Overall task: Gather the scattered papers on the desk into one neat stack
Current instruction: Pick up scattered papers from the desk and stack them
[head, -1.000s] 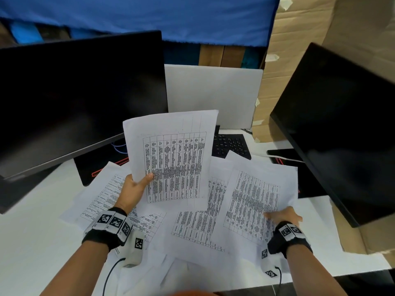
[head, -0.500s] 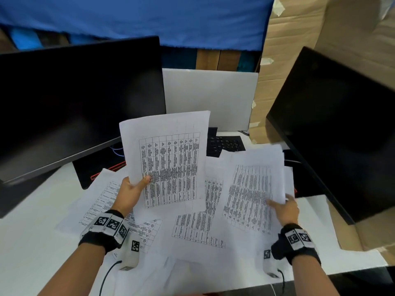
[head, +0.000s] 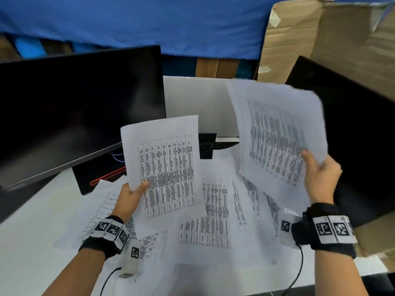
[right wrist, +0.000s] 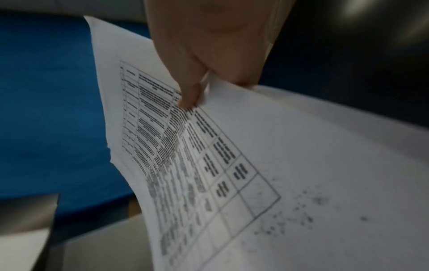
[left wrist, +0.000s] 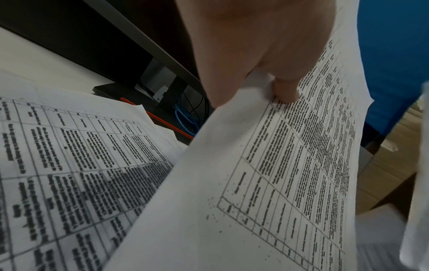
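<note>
My left hand (head: 133,192) (left wrist: 262,77) pinches the lower left edge of a printed table sheet (head: 164,165) (left wrist: 267,183), held upright above the desk. My right hand (head: 318,169) (right wrist: 204,80) pinches the right edge of a second printed sheet (head: 275,133) (right wrist: 232,165), lifted clear of the desk in front of the right monitor and blurred by motion. Several more printed papers (head: 213,210) (left wrist: 69,165) lie scattered and overlapping on the white desk (head: 32,231) between my arms.
A dark monitor (head: 74,107) stands at the left and another (head: 352,135) at the right. A white board (head: 196,103) leans at the back behind a black keyboard (head: 209,146). Cardboard (head: 320,39) and blue cloth (head: 139,24) fill the background.
My right hand has gripped the sheet at the right and lifted it off the desk, up and to the right. The left hand still holds its sheet upright.
</note>
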{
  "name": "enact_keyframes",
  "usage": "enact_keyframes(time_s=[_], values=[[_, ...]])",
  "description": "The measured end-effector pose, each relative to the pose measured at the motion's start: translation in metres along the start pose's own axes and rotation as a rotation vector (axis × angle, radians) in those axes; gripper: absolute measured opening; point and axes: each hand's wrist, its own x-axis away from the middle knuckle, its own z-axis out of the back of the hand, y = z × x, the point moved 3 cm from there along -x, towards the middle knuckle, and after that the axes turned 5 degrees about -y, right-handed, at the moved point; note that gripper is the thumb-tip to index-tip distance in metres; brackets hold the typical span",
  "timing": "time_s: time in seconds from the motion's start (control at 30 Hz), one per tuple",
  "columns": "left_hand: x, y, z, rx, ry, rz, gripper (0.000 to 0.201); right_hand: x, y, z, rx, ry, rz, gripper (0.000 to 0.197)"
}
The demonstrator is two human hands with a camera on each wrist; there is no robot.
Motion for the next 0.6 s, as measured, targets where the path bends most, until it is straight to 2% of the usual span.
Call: enact_keyframes(time_s=[0.07,0.1,0.2,0.27,0.37,0.47,0.57,0.6], values=[[0.0,0.008,-0.001,0.001,-0.009,-0.02,0.035,-0.003,-0.018,0.003,-0.183,-0.003,-0.013,0.006],[-0.002,0.013,-0.001,0.001,-0.016,-0.038,0.032,-0.004,-0.025,0.003,-0.257,-0.002,-0.024,0.012],[-0.003,0.032,-0.004,-0.005,-0.029,-0.062,0.032,-0.009,-0.037,-0.01,-0.373,-0.038,-0.058,0.013],[-0.003,0.043,-0.008,-0.06,-0.084,-0.09,0.037,-0.005,-0.032,-0.034,-0.366,-0.141,-0.164,0.016],[-0.005,0.056,-0.019,-0.081,-0.151,-0.085,0.047,0.018,-0.018,-0.077,-0.302,-0.393,-0.266,0.029],[-0.002,0.07,-0.032,0.014,-0.175,-0.071,0.056,0.045,-0.009,-0.113,-0.296,-0.572,-0.366,0.035],[0.006,0.079,-0.041,0.321,-0.261,-0.076,0.066,0.058,-0.005,-0.135,-0.331,-0.622,-0.434,0.039],[0.006,0.079,-0.042,0.347,-0.278,-0.074,0.069,0.06,-0.005,-0.139,-0.346,-0.615,-0.432,0.039]])
